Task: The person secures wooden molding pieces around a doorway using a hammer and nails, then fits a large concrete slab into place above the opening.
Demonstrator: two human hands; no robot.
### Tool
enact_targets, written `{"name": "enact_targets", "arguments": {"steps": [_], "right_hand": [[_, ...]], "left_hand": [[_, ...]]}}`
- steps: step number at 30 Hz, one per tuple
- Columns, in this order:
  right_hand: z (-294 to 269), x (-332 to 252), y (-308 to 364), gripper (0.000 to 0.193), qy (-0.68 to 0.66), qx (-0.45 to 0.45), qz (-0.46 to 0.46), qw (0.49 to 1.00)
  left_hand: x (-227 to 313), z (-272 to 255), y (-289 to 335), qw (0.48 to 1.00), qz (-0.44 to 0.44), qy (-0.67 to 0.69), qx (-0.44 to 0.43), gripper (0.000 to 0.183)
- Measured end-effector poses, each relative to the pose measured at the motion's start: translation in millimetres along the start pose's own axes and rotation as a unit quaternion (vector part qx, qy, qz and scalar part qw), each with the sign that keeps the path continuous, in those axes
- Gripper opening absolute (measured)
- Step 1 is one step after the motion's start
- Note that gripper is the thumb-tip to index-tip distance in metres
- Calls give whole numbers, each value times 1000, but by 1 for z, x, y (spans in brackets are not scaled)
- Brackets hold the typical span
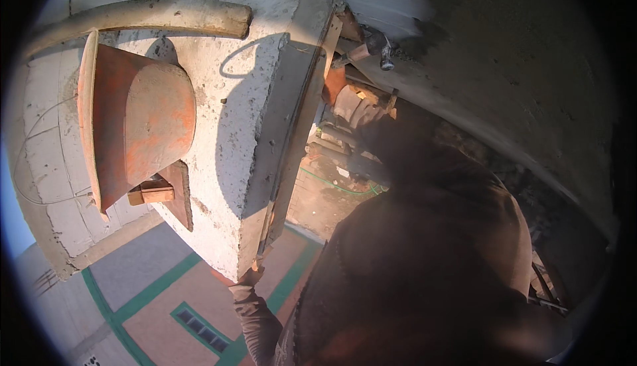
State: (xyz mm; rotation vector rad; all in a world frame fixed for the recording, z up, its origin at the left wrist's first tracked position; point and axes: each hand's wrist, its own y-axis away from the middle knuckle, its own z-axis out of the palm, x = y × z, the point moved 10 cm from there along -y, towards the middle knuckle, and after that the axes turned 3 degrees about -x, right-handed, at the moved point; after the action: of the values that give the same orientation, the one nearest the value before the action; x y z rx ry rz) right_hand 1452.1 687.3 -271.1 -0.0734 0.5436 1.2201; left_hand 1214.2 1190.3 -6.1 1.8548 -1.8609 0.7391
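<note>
At the near corner of a rough pale concrete slab, my left hand is closed around the edge, partly hidden by the slab. Its dark-sleeved arm rises from the lower edge of the head view. Along that side of the slab runs a wooden board. Upon the slab lies a tipped, mortar-smeared orange pan. Beside the pan is a flat float with a wooden handle. I cannot make out my right hand; my dark-clothed body fills the lower right and hides much there.
A thick, dusty curved pipe lies beyond the pan, and a thin wire loops on the left. A shaded concrete surface spans the upper right. Far below show ground with a green hose and a green-banded wall with a window.
</note>
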Motion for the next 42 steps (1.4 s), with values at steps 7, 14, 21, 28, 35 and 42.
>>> {"name": "enact_targets", "arguments": {"steps": [7,14,21,28,35,42], "right_hand": [[2,5,-10,20,-54,-18,-32,998],[4,-10,16,23,48,13,-63,997],[10,-17,40,31,96,54,36,993],[7,-25,45,30,148,36,35,988],[-14,-17,2,26,283,-25,-142,948],[-2,-38,37,27,236,11,-61,970]], "left_hand": [[31,11,-3,1000,-13,14,-15,66],[23,2,-7,1000,-8,26,15,58],[22,-1,-11,996,-20,77,42,40],[9,-5,-6,994,-63,70,64,46],[25,6,-6,996,-28,67,61,51],[-21,6,-1,994,-64,72,61,51]]}}
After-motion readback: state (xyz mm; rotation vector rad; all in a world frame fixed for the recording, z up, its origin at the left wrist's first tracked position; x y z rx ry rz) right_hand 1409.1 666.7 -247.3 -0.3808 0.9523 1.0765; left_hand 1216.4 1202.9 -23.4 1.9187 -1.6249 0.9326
